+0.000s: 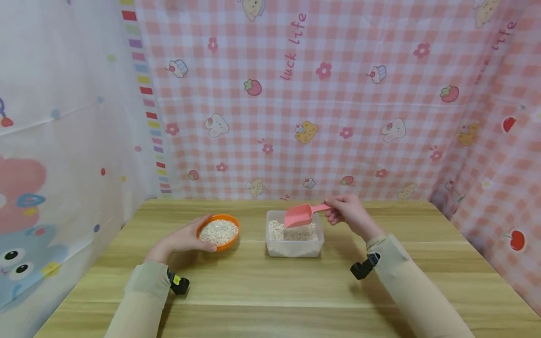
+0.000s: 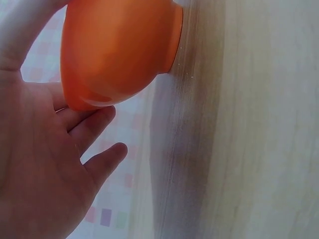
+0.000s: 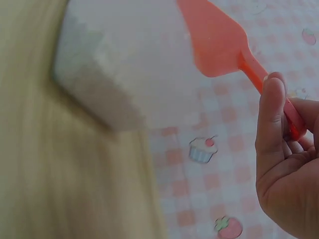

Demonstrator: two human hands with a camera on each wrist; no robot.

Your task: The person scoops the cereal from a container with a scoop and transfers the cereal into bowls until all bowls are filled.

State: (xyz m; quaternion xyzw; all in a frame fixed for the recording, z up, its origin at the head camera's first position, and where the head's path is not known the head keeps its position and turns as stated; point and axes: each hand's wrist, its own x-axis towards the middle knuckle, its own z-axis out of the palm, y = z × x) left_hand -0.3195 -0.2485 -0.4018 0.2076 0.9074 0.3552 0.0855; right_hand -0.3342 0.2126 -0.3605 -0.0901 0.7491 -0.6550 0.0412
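An orange bowl (image 1: 228,243) full of pale oat flakes (image 1: 218,232) stands on the table. Thumb and fingers of my left hand (image 1: 189,237) grip it from the left side; in the left wrist view the bowl's smooth outside (image 2: 114,50) lies between them. My right hand (image 1: 349,214) pinches the handle of a pink scoop (image 1: 299,215) and holds it above a clear plastic box (image 1: 295,249). Oat flakes (image 1: 276,230) lie inside this box. Hardly anything shows in the scoop's pan. In the right wrist view the box's wall (image 3: 149,74) appears blurred beside the scoop (image 3: 219,45).
Both containers rest on a wooden table (image 1: 270,291), the box to the right of the bowl. A checked pink cloth (image 1: 296,103) hangs behind the table, with printed cloth at the left and right sides too. Small crumbs dot the wood near the bowl.
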